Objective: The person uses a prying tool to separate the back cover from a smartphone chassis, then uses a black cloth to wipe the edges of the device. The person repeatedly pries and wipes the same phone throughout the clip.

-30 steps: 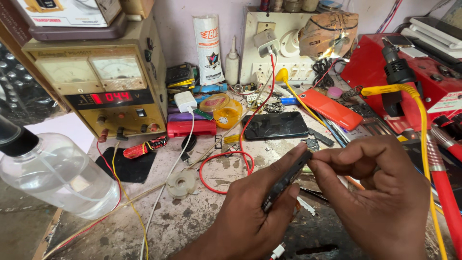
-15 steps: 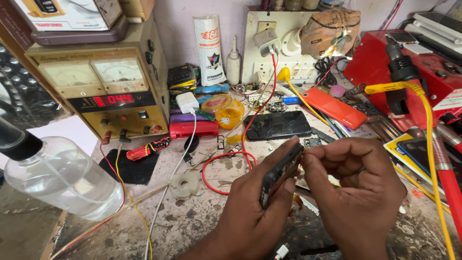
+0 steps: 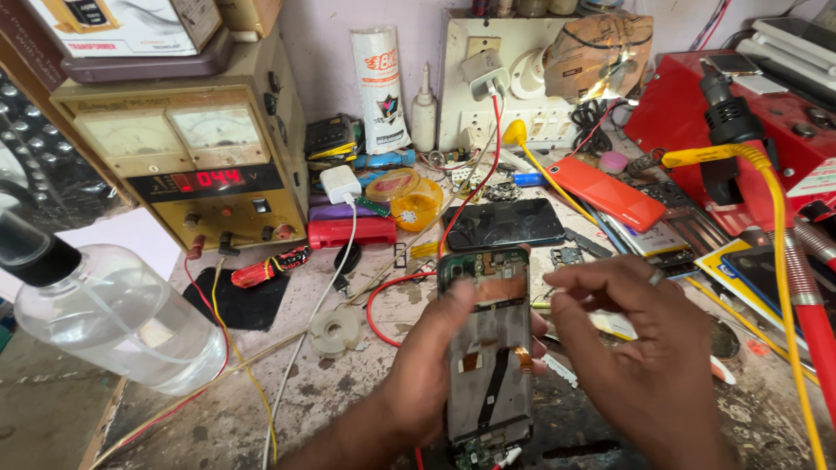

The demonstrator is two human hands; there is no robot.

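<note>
- The opened grey phone frame with orange flex cables (image 3: 489, 348) is held upright above the dirty counter (image 3: 261, 409), low in the middle.
- The left hand (image 3: 427, 374) has its grip closed on the frame's left edge.
- The right hand (image 3: 649, 348) is just beside it, fingers curled; whether it pinches something I cannot tell.
- A black phone (image 3: 503, 224) lies behind, and a clear plastic bottle (image 3: 104, 318) lies at the far left.

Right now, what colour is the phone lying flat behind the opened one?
Orange-red phone, clearest in the head view.

The opened phone (image 3: 488, 348) has turned from edge-on to face-up.
</note>
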